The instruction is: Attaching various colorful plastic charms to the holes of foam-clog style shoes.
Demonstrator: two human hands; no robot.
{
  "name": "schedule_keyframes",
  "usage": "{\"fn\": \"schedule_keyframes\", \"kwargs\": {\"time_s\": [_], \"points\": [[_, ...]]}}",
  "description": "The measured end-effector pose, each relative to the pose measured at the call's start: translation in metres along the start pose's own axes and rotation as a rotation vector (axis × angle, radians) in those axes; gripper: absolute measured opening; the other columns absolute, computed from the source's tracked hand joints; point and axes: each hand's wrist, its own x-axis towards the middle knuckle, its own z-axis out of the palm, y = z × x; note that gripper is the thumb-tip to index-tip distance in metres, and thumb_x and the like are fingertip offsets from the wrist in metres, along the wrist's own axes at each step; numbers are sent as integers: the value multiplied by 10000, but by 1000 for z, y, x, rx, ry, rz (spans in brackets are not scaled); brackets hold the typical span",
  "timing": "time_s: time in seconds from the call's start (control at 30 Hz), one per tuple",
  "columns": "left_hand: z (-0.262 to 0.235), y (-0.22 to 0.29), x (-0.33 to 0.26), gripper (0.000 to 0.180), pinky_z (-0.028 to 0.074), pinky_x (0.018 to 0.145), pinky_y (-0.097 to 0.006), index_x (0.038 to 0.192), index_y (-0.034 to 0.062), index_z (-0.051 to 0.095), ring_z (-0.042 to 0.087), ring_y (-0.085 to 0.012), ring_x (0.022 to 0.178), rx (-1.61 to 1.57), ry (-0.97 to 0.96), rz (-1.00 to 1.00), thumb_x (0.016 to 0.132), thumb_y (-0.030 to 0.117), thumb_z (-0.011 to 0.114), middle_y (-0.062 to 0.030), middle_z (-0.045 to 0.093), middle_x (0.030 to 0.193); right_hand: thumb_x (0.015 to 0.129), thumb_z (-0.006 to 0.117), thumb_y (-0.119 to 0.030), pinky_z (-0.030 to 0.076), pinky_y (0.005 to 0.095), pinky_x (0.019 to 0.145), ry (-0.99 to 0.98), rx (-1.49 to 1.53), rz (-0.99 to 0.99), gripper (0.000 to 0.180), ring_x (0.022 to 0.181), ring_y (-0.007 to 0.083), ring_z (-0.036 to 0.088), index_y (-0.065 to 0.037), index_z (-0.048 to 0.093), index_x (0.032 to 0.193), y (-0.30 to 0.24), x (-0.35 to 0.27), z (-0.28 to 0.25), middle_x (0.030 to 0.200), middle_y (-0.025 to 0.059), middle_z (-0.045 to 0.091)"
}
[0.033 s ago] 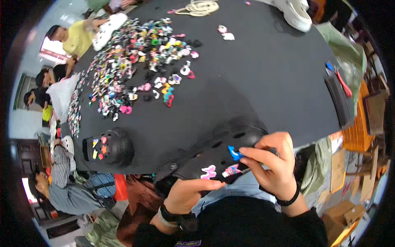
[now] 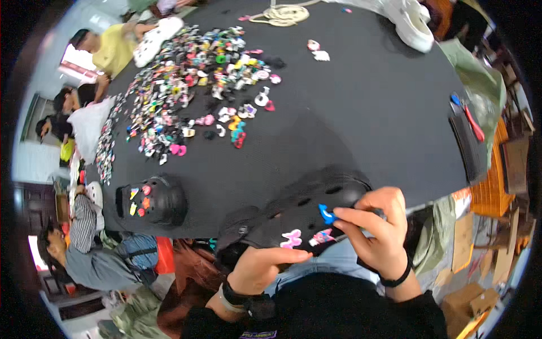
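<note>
Your left hand (image 2: pixel 265 270) holds the black clog (image 2: pixel 293 214) from below, at the table edge (image 2: pixel 395 186). Your right hand (image 2: pixel 377 226) pinches a blue charm (image 2: pixel 326 214) (touching the clog's top).

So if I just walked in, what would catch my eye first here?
Probably the big heap of colourful little charms spread over the far left of the black table. Next, close to the person, the black clog held at the table's near edge: the left hand steadies it from below while the right hand presses a blue charm onto its top.
</note>
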Motion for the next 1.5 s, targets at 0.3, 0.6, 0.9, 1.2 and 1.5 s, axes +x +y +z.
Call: {"fn": "schedule_keyframes", "kwargs": {"time_s": [0.3,0.6,0.9,1.2,1.5], "points": [[12,16,9,145,500,783,-299,958,-41,679,657,-177,856,-9,-105,-69,824,11,665,-93,698,914,560,822,-15,382,364,695,89,-30,3,294,766,251,471,-107,653,782,-6,-9,11,768,42,501],[9,13,12,105,468,779,-278,924,-26,703,637,-164,876,-195,-172,-120,841,30,670,-96,685,917,683,717,-50,399,417,809,-38,-144,-56,317,924,303,486,-65,680,998,-19,-6,-4,976,121,527],[21,28,6,133,487,785,-257,905,-32,705,646,-160,883,-214,-126,-107,832,79,693,-104,695,929,775,650,-139,372,473,906,-118,-284,-132,252,1053,352,452,-56,719,1002,-17,-6,-3,1136,132,549],[11,25,-12,127,514,705,-272,915,-35,685,652,-162,777,-298,-126,-11,828,58,692,-100,691,906,861,664,-168,351,436,1007,-122,-70,-154,400,1162,355,467,-29,604,1231,-24,-2,-22,1276,179,515],[-18,36,-43,272,460,646,-230,1042,35,623,575,-78,746,143,-50,147,802,88,740,-14,641,872,580,841,-193,296,424,1101,-460,216,71,983,1335,364,369,14,361,1413,-29,-1,2,1413,218,400]]}}
